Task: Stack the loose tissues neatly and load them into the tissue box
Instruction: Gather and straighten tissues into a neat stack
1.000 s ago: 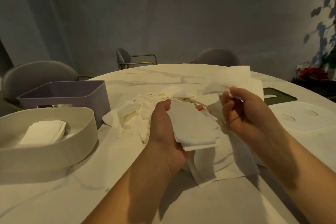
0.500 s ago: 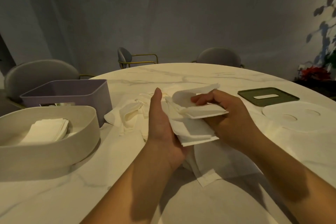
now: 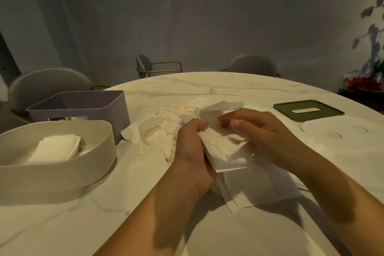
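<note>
A round, white marbled worktop (image 3: 207,89) carries a cream tissue box (image 3: 62,170) at left with a purple bin (image 3: 83,110) behind it. Loose tissues (image 3: 153,131) and flat sheets (image 3: 259,189) lie at centre, and a green lid (image 3: 324,112) and a white round lid (image 3: 345,135) at right.

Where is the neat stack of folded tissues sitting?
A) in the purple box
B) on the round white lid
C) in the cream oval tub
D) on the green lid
C: the folded stack lies inside the cream oval tub, in front of the purple box; the left hand and right hand hold loose tissues.
</note>
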Available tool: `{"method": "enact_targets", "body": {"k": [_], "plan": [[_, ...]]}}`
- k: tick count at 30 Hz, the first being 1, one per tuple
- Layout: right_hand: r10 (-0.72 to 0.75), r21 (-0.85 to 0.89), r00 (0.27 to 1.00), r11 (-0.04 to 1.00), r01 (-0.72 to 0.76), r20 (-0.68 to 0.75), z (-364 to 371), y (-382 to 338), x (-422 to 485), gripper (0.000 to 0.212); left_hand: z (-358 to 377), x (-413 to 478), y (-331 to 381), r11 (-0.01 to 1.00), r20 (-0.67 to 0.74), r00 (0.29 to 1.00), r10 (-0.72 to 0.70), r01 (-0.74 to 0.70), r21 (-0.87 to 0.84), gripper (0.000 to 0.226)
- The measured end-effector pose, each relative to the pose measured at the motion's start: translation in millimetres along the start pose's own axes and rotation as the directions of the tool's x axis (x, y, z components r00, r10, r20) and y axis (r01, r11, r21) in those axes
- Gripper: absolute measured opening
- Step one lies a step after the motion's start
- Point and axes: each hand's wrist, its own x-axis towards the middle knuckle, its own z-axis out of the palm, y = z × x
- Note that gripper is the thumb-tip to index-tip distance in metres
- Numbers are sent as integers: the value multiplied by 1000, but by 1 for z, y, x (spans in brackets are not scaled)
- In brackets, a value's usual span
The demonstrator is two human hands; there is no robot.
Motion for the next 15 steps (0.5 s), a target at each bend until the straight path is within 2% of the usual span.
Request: {"method": "enact_targets", "body": {"k": [3,5,11,15], "plan": [[63,-157,997,986,-55,45,3,-2,0,34,0,0,-1,1000,22,1000,8,-9,8,32],[94,-222,994,972,-81,49,3,0,-1,39,-1,1,-2,1000,34,999,2,-3,24,30],[6,-370,995,928,-42,-100,6,3,2,23,-2,2,-2,998,20,1000,-18,17,68,28],[-107,-289,978,956,52,-179,6,1,2,13,2,1,0,999,-28,999,42,-41,29,29]]}}
